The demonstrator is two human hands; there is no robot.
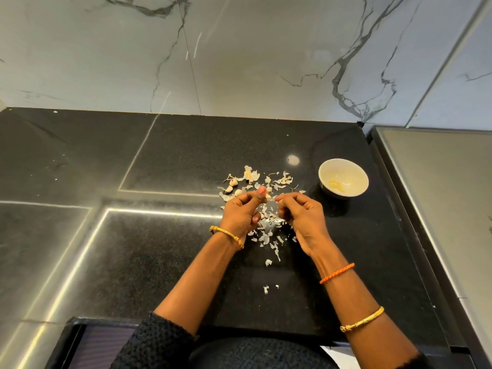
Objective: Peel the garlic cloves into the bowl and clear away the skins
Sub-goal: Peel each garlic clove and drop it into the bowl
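My left hand pinches a garlic clove between thumb and fingers above the black counter. Close beside it, my right hand pinches at the clove's right end, where a bit of skin shows. A scatter of papery garlic skins lies on the counter under and beyond both hands. A few unpeeled cloves sit among the skins at the far left of the pile. A white bowl stands to the right, holding several peeled cloves.
The black stone counter stretches wide to the left. A marble wall backs it. A grey appliance top borders the counter on the right, just past the bowl. Stray skin flakes lie nearer the front edge.
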